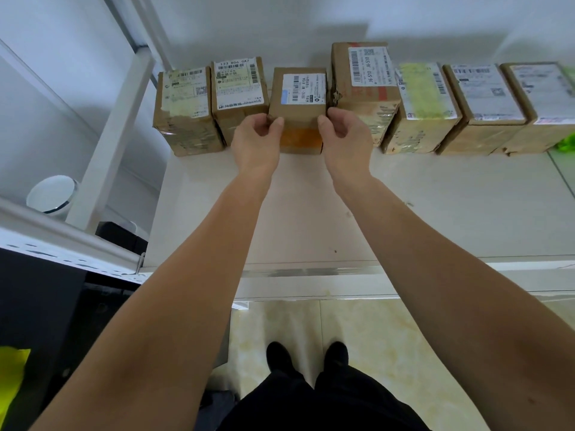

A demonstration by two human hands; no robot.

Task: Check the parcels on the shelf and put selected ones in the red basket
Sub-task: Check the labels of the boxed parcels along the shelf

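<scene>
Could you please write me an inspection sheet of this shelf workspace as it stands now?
Surface: white shelf board, bare in front of the parcels.
Job's things: seven brown cardboard parcels with white labels in a row along the wall; small brown cardboard parcel with orange tape is third from the left; tall brown cardboard parcel with red tape stands beside it. Red basket: nothing seen.
Clutter: green scrap at the row's right end.
Grippers: left hand and right hand grip the small parcel's front corners.
Cables: nothing seen.
Surroundings: white shelf upright, white round bin, tiled floor.
</scene>
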